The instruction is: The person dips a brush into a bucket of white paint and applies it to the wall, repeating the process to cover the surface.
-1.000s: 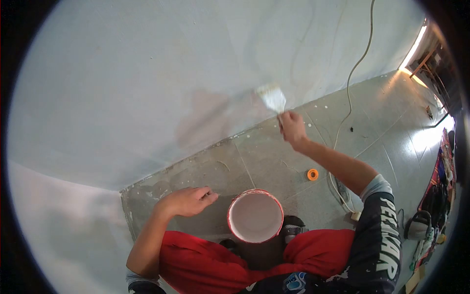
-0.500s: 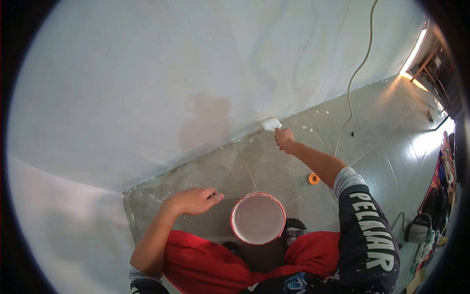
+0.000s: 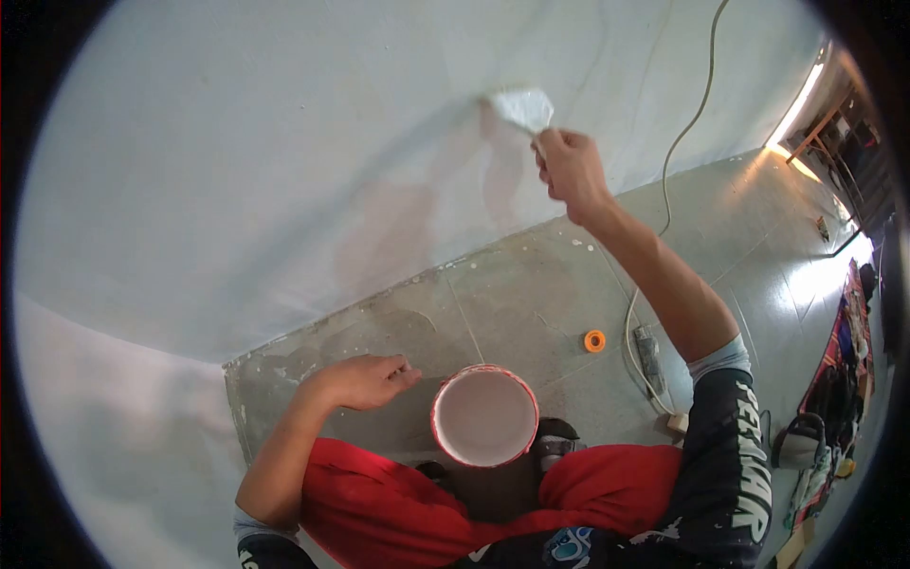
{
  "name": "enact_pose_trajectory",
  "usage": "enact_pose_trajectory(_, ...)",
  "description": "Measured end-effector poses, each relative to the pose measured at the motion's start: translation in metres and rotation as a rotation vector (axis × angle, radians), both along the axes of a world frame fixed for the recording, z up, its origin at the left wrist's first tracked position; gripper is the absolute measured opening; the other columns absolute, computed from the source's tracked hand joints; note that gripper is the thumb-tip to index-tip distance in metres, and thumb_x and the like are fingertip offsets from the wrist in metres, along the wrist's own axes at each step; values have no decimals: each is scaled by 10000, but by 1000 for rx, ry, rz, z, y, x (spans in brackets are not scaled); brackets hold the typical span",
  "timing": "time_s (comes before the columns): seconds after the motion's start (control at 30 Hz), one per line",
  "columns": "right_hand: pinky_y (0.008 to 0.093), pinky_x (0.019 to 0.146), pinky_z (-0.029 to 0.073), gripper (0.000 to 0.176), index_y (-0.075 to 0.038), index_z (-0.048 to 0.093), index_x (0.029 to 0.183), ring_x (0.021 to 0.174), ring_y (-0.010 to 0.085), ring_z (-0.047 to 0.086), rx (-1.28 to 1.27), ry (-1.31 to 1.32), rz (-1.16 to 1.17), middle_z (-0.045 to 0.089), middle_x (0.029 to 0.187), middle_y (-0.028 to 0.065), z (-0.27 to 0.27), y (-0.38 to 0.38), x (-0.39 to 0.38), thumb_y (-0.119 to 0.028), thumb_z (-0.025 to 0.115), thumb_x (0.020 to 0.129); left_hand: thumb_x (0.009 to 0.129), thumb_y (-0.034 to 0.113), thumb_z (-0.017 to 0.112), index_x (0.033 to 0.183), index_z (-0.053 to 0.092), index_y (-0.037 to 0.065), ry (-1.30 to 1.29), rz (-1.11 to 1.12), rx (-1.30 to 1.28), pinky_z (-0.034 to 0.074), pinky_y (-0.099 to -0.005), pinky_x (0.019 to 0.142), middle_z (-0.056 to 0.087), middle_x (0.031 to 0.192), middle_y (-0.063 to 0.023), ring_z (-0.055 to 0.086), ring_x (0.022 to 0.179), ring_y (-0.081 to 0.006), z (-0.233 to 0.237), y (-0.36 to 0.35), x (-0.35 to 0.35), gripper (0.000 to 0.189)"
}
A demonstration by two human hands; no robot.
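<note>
My right hand (image 3: 572, 173) is closed round the handle of a wide paint brush (image 3: 523, 108), whose white-coated head lies against the pale wall (image 3: 237, 142). Below and to the left, my left hand (image 3: 365, 381) hangs above the floor with its fingers loosely bent and apart, holding nothing. Between my knees stands a round bucket (image 3: 484, 415) with a red-smeared rim and whitish liquid inside.
An orange ring-shaped roll (image 3: 594, 341) lies on the tiled floor (image 3: 512, 303). A cable (image 3: 667, 180) runs down the wall to a power strip (image 3: 649, 356). At the right are a dark bag-like object (image 3: 799, 442) and a heap of cloth (image 3: 846, 351).
My right hand has moved up with the brush, from the wall's foot to higher on the wall. The power strip, hidden before, now shows. My left hand has hardly moved.
</note>
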State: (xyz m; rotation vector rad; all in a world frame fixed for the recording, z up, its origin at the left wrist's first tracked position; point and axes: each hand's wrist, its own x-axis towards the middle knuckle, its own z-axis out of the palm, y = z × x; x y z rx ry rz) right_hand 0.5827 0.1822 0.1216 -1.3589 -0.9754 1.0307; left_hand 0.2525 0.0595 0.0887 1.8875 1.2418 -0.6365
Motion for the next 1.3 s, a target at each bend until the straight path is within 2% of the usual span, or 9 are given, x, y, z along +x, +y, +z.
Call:
enact_pose_trajectory(0.23,230,402,283,219,-37,594,848,534,53,414,187,105,0,491,676,-20,22,2,-5,-229,527,929,1025,532,367,1233,574,92,-16,-19,71,484,-445,881,664,1139,-185,632,1026,-370,-1,-5,-7,529)
enact_pose_trajectory(0.37,280,450,376,261,-23,605,830,565,89,503,106,-147,3,531,654,6,-108,20,-17,-250,529,932,1024,536,364,1243,573,96,-1,-10,98,483,-441,892,662,1153,-180,627,1050,-366,5,-8,-7,534)
enact_pose_trajectory(0.43,433,668,475,356,66,613,847,671,294,609,62,-369,-20,612,718,218,-182,24,-14,-270,523,923,1022,537,369,1261,571,106,40,16,53,480,-448,905,658,1173,-177,622,1069,-362,11,-8,-4,534)
enact_pose_trajectory(0.5,470,730,472,366,79,608,871,748,355,629,-23,-493,-32,601,782,284,-215,13,-13,-271,516,921,1012,564,363,1255,578,85,35,21,45,476,-446,917,657,1183,-190,617,1084,-376,14,-9,-1,579)
enact_pose_trajectory(0.6,460,678,483,386,70,617,891,720,339,651,-158,-542,31,639,803,255,-256,12,-10,-296,504,938,1001,595,356,1249,586,67,13,24,51,473,-447,927,661,1180,-202,613,1093,-390,8,-6,-8,627)
enact_pose_trajectory(0.67,344,446,411,301,-19,588,794,526,174,530,-519,-194,23,553,661,64,-267,12,-14,-280,525,929,1000,599,355,1250,587,71,-9,23,56,473,-449,925,666,1166,-203,616,1088,-389,3,-6,-13,628)
enact_pose_trajectory(0.77,310,380,339,288,-37,539,749,498,159,492,-687,46,26,537,667,54,-281,19,-13,-258,530,933,999,600,357,1252,588,75,-25,3,66,473,-452,924,672,1144,-204,619,1081,-390,0,-7,-16,627)
enact_pose_trajectory(1.07,297,389,301,228,-30,521,714,499,151,466,-621,36,91,526,661,61,-248,30,7,-165,531,898,1001,597,357,1256,591,81,-18,31,42,472,-452,932,660,1179,-211,611,1100,-395,19,-11,-11,621)
enact_pose_trajectory(1.3,286,403,301,242,-23,550,699,515,123,472,-332,11,42,527,644,39,-120,17,5,-163,535,896,1017,560,359,1249,583,77,-18,6,59,478,-445,920,656,1181,-202,615,1088,-386,13,-10,-11,581)
